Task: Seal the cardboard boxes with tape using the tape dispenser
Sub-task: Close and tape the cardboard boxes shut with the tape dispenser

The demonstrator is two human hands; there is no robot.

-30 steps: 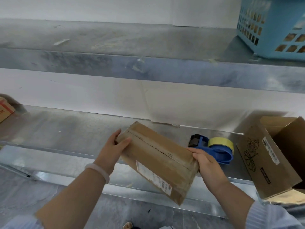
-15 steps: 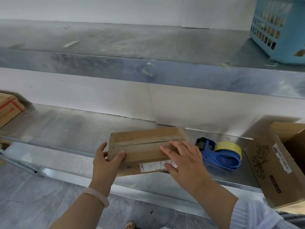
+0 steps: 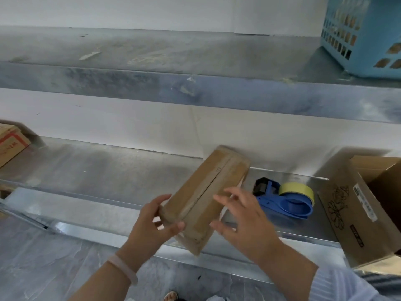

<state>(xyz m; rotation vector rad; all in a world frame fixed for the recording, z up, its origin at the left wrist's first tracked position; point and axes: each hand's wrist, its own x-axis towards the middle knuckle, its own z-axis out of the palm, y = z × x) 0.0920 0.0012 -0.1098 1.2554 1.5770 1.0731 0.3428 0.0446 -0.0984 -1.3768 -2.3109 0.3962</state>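
Note:
A flat brown cardboard box [image 3: 208, 192] lies slanted over the metal shelf [image 3: 97, 170], its near end past the shelf's front edge and its far end toward the wall. A seam runs down the middle of its top face. My left hand [image 3: 152, 227] grips the near left corner, thumb on top. My right hand [image 3: 243, 222] rests on the box's right edge with fingers spread and fairly straight. The blue tape dispenser [image 3: 284, 203] with a yellowish tape roll sits on the shelf just right of my right hand, untouched.
An open cardboard box [image 3: 355, 213] with a flower drawing stands at the shelf's right end. Another box [image 3: 10, 144] with red print sits at far left. A light blue plastic basket [image 3: 364, 35] occupies the upper shelf's right end. Grey floor lies below.
The box has turned from lying crosswise to pointing diagonally away toward the wall. My left hand shifted right to its near corner; my right hand slid from the front face to the right edge.

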